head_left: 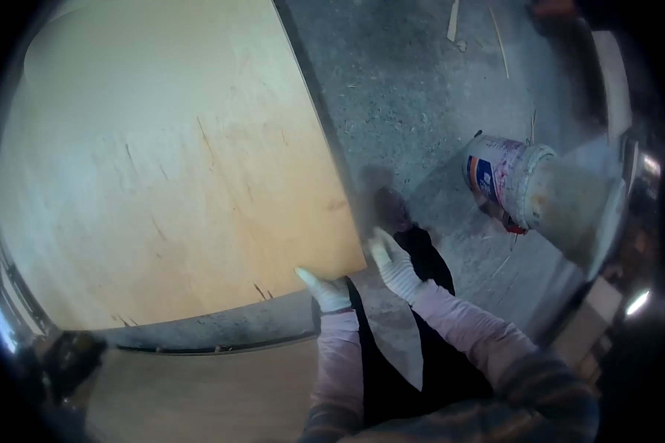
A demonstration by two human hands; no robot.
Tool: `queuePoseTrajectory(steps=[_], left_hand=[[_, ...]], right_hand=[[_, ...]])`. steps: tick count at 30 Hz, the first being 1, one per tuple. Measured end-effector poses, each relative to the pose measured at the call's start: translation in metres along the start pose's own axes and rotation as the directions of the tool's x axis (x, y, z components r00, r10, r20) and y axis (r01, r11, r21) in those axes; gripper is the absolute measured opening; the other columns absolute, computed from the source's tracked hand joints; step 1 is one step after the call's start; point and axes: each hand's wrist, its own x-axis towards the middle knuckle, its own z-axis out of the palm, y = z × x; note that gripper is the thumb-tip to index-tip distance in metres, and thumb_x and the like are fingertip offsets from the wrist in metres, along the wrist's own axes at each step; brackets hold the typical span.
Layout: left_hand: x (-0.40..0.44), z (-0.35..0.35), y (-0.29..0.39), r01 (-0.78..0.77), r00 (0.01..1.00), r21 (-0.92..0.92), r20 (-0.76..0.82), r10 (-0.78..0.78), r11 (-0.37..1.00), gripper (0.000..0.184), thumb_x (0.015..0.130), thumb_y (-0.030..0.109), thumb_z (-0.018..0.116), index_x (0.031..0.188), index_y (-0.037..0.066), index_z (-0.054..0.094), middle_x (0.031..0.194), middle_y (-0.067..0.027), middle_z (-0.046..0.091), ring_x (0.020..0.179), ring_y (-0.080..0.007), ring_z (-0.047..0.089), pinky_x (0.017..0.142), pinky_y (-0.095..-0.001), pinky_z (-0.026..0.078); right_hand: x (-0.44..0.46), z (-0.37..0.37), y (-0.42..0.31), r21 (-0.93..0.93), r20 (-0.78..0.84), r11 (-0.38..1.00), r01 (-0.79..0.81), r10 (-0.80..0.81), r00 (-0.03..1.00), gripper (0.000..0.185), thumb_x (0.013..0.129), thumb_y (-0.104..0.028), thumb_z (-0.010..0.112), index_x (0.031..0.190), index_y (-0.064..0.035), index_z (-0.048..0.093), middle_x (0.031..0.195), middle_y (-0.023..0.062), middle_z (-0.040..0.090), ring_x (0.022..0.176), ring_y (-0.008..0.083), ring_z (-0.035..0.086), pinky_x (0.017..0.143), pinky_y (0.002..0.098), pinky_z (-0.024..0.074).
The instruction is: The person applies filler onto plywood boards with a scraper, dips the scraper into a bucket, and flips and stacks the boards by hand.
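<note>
left hand (324, 291), in pale glove, at near edge of large wood sheet (177, 170), thumb on top face, other fingers hidden beneath. right hand (394, 266), gloved, fingers curled, beside sheet's right corner; whether touching, cannot tell. sheet spans left side, above floor (391, 88). stained bucket (495, 176) to right, on floor.

A stained bucket (501, 177) is sitting on the concrete floor (391, 96), with thin wood scraps (499, 43) lying near the floor's far edge
</note>
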Motion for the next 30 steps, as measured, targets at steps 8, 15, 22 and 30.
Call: queuePoseTrajectory(steps=[8,15,22,30], left_hand=[[0.016,0.016,-0.016,-0.052,0.988,-0.11,-0.148,0.035,0.993,0.087,0.087,0.071,0.044,0.142,0.004,0.037,0.142,-0.0157,0.043,0.127,-0.031,0.044,0.108,-0.0441,0.037],[-0.005,0.008,0.007,0.025,0.994,0.361,-0.105,0.014,0.932,0.096,0.083,0.079,0.038,0.144,0.004,0.036,0.142,-0.0156,0.044,0.127,-0.0319,0.044,0.109,-0.0442,0.034],[-0.069,-0.054,0.142,-0.238,0.958,0.958,0.259,0.123,-0.163,0.046,0.093,0.036,0.053,0.116,-0.003,0.06,0.105,-0.0109,0.065,0.093,-0.0219,0.059,0.08,-0.0331,0.048],[-0.271,-0.031,0.143,-0.05,0.991,0.978,0.023,0.133,0.202,0.057,0.096,0.043,0.049,0.135,0.001,0.048,0.136,-0.014,0.049,0.119,-0.0249,0.051,0.103,-0.0404,0.04]], right_hand=[[0.05,0.055,-0.021,-0.234,0.046,0.963,0.137,-0.13,0.99,0.053,0.094,-0.041,0.054,0.126,-0.0001,0.042,0.112,0.0263,0.06,0.102,0.039,0.061,0.087,0.0423,0.0484],[0.033,0.013,-0.025,-0.462,0.017,0.865,0.195,-0.211,0.977,0.055,0.092,-0.037,0.059,0.129,0.0014,0.046,0.113,0.0251,0.062,0.108,0.0402,0.059,0.093,0.0407,0.0469],[-0.164,-0.263,-0.109,-0.261,-0.081,0.933,0.247,-0.276,0.958,0.024,0.093,-0.019,0.058,0.111,-0.0044,0.065,0.105,0.0163,0.068,0.102,0.0278,0.065,0.089,0.0339,0.0504],[-0.177,-0.627,-0.102,-0.261,-0.288,0.964,0.053,-0.13,0.949,0.018,0.09,-0.007,0.058,0.107,-0.0058,0.065,0.091,0.0019,0.063,0.082,0.0145,0.061,0.073,0.0321,0.0523]])
